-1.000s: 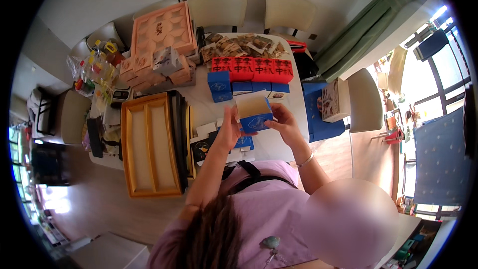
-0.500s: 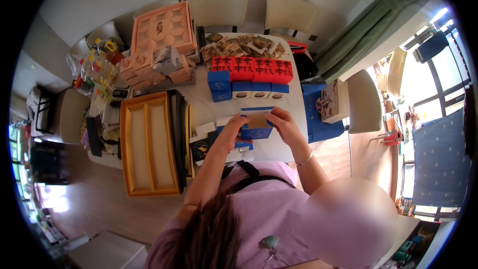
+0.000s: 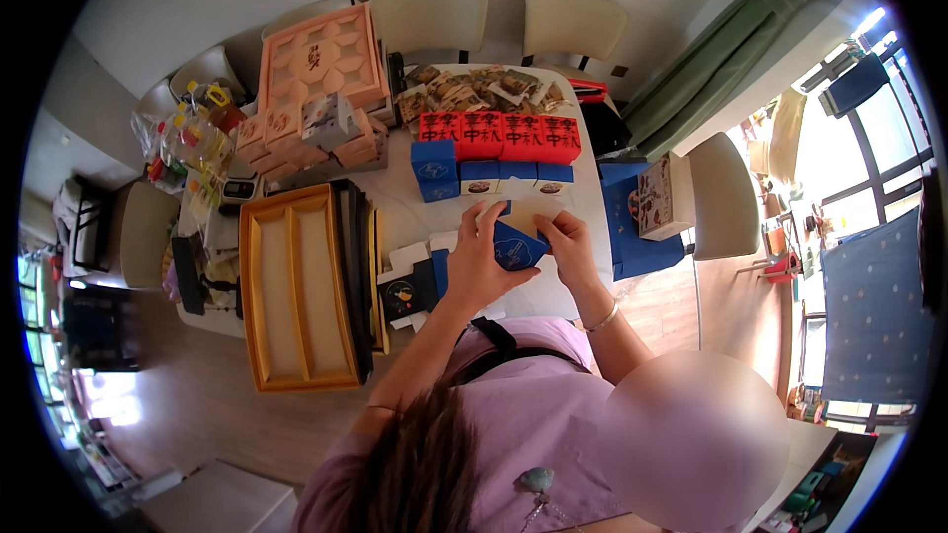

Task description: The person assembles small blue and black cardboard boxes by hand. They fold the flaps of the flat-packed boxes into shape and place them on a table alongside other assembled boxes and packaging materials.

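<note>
Between my hands, above the table's near edge, is a small blue cardboard box, tilted, with a line drawing on its side and its plain inner cardboard showing at the top. My left hand wraps around its left side, fingers up at the top edge and thumb below. My right hand pinches the box's upper right edge. Beyond my hands stands a row of small blue-and-white boxes, with a taller blue box at its left end. Behind them sit several red boxes with black characters.
Flattened cartons lie left of my hands, next to gold-rimmed trays. Pink boxes are stacked at the far left, and small packets are heaped at the back. A white carton stands to the right by a chair.
The blue box has turned and tilted in my hands. My left hand has shifted its grip, fingers now raised over the left side. My right hand has moved slightly along the edge.
</note>
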Demonstrator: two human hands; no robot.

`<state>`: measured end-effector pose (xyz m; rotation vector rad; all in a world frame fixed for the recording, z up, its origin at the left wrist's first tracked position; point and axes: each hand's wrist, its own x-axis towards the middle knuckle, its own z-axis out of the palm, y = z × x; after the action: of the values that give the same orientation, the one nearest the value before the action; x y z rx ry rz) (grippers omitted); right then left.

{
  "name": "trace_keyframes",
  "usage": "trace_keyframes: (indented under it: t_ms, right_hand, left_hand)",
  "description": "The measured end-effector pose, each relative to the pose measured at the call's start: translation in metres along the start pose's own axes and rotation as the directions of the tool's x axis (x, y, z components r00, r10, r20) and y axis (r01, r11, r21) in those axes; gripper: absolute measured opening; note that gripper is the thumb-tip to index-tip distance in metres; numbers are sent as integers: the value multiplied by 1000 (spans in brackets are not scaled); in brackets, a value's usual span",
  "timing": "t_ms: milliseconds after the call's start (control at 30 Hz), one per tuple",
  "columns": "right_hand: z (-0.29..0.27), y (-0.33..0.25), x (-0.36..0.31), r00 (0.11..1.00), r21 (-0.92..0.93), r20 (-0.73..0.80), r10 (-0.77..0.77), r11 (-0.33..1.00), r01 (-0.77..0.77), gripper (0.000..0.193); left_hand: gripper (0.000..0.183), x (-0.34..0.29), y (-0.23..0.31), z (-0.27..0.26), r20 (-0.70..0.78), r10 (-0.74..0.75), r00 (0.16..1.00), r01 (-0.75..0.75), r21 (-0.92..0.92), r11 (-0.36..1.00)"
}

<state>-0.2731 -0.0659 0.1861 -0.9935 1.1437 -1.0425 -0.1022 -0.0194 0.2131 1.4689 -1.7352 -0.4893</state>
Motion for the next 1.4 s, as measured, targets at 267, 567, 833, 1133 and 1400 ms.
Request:
trace_keyframes:
  t_ms: [267, 567, 833, 1133, 1400]
  right_hand:
    - [4, -21, -5, 995, 281, 58, -84, 958, 64, 40]
    - [-1, -8, -4, 981, 122, 168, -98, 990, 78, 35]
    - [15, -23, -16, 980, 286, 161, -113, 956, 64, 33]
    - [18, -5, -13, 987, 262, -5, -163, 952, 159, 20]
    - [15, 4, -9, 992, 324, -21, -128, 937, 128, 10]
  left_hand:
    - [84, 0, 1, -2, 54, -77, 996, 82, -106, 991]
    - [83, 1, 2, -6, 68, -70, 995, 74, -57, 996]
    - [86, 3, 5, -6, 36, -69, 997, 70, -40, 997]
    - [98, 3, 8, -9, -39, -68, 997, 68, 6, 998]
    - [105, 1, 10, -4, -52, -44, 998, 49, 97, 994]
